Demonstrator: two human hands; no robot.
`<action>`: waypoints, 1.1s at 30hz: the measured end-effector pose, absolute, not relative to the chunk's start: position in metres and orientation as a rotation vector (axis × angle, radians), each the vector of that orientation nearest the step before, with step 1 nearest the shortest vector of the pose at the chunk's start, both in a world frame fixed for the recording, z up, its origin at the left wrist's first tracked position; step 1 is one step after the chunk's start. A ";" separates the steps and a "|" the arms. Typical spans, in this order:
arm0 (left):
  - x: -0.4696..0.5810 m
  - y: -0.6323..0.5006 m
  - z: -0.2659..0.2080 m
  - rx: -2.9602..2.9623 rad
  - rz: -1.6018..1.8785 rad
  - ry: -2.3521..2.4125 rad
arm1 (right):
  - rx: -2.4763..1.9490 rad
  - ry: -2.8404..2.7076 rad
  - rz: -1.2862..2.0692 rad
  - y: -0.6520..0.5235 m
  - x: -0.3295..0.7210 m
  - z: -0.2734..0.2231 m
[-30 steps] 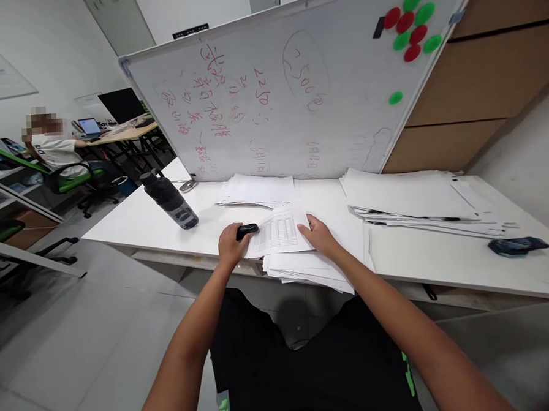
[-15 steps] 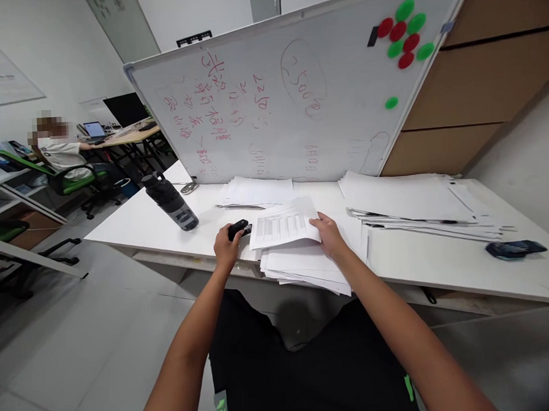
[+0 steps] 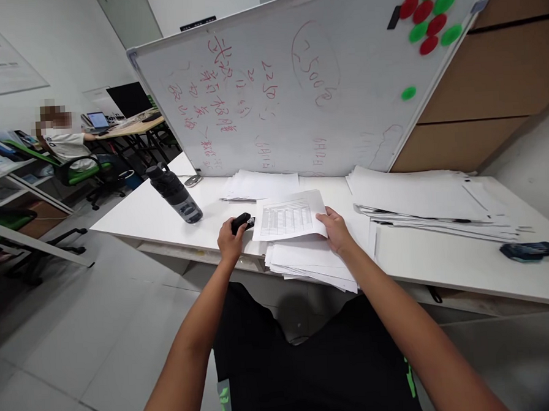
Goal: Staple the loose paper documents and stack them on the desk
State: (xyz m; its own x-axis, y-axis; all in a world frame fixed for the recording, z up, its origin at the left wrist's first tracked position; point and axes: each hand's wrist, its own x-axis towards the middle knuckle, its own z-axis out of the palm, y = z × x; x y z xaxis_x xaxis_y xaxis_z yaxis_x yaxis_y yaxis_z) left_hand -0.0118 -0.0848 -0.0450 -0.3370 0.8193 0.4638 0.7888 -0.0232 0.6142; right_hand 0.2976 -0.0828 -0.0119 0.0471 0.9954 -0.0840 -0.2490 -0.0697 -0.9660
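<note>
My left hand is closed round a black stapler, whose front end points right toward the paper's left edge. In my right hand is a printed sheet of paper with a table on it, pinched at its right edge. Whether it is one sheet or more I cannot tell. Below it a stack of papers juts over the desk's front edge. Behind the held sheet lies another small pile of papers.
A dark water bottle stands left on the white desk. A computer mouse lies near the whiteboard. At right are a large paper pile and a dark object. A person sits far left.
The view has shifted slightly, so everything sits a little to the right. The printed sheet now lies flatter and its table faces me more clearly. Both hands keep their hold.
</note>
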 end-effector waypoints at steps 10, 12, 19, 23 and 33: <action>-0.009 -0.087 -0.042 1.932 1.264 2.130 | -0.995 -1.081 1.364 -0.082 0.296 -0.019; -0.008 -0.087 -0.041 1.967 1.227 2.118 | -0.983 -1.171 1.364 -0.083 0.294 -0.018; -0.014 -0.090 -0.023 2.171 0.910 1.930 | -1.087 -1.319 1.328 -0.084 0.290 -0.022; -0.003 -0.070 0.013 2.069 0.844 2.075 | -1.129 -1.352 1.241 -0.084 0.289 -0.023; 0.048 -0.012 -0.002 2.126 0.670 2.247 | -1.163 -1.402 1.161 -0.091 0.290 -0.018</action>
